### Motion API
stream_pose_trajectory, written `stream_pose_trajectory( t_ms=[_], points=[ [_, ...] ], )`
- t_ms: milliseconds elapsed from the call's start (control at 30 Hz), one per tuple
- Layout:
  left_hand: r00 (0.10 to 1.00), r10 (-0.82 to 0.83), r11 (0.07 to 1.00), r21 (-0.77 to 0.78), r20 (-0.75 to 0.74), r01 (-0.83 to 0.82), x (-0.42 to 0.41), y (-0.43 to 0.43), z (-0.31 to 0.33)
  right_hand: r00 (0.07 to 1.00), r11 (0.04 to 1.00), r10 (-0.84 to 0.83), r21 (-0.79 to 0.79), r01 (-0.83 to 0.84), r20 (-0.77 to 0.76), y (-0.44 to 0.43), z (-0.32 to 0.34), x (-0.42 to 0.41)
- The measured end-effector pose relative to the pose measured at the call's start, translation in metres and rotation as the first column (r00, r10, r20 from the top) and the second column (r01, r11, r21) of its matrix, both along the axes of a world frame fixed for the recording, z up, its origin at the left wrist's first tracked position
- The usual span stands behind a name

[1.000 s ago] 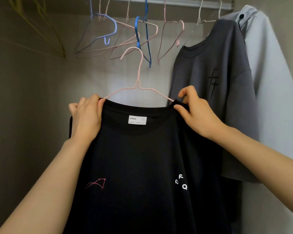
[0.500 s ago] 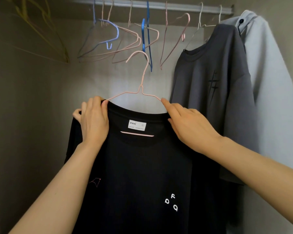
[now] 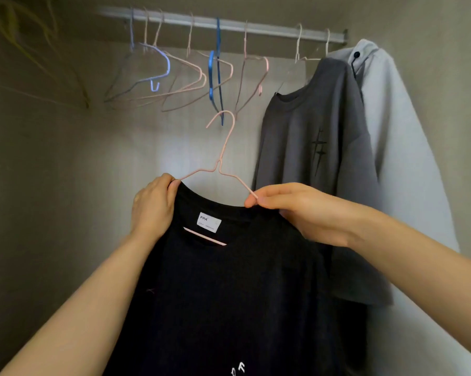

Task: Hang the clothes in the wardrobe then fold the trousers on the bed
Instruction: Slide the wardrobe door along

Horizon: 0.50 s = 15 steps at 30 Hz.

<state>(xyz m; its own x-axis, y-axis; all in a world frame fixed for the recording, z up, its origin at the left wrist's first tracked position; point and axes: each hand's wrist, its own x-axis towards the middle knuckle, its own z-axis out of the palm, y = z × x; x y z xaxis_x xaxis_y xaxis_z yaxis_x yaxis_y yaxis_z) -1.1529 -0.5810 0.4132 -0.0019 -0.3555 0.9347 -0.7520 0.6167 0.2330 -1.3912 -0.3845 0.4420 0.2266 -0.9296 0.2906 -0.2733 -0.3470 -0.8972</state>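
A black T-shirt (image 3: pixel 228 289) with a white neck label hangs on a pink wire hanger (image 3: pixel 223 156), held up in front of the open wardrobe. My left hand (image 3: pixel 154 204) grips the shirt's left shoulder over the hanger. My right hand (image 3: pixel 296 210) pinches the hanger's right arm at the collar. The hanger's hook is free in the air, well below the metal rail (image 3: pixel 228 24). No trousers or bed are in view.
Several empty wire hangers (image 3: pixel 190 77), pink, blue and lilac, dangle from the rail's left and middle. At the right hang a dark grey T-shirt (image 3: pixel 315 169) and a pale grey hooded top (image 3: pixel 408 185). Yellow hangers (image 3: pixel 25 36) show blurred at the upper left.
The shirt and hanger have sunk lower in view and tilted slightly. My right hand shifted from the shirt's shoulder to pinching the hanger wire. The view tipped up, showing more rail.
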Motion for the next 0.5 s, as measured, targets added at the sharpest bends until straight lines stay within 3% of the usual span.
stream_pose_trajectory(
  t_ms=[167,300,500],
  points=[
    [0.996,0.047,0.997,0.051,0.076,-0.051,-0.015,-0.005,0.004,0.964,0.935,0.204,0.256,-0.244,0.173,0.016,0.0,-0.02],
    [0.997,-0.042,0.989,0.142,0.071,0.032,-0.038,-0.001,0.009,0.912,0.918,0.298,0.176,-0.354,0.281,0.024,-0.003,-0.016],
    [0.947,-0.314,0.901,0.294,-0.067,0.319,-0.073,0.01,0.009,0.908,0.945,0.275,0.087,-0.317,0.316,0.051,0.011,-0.004]
  ],
)
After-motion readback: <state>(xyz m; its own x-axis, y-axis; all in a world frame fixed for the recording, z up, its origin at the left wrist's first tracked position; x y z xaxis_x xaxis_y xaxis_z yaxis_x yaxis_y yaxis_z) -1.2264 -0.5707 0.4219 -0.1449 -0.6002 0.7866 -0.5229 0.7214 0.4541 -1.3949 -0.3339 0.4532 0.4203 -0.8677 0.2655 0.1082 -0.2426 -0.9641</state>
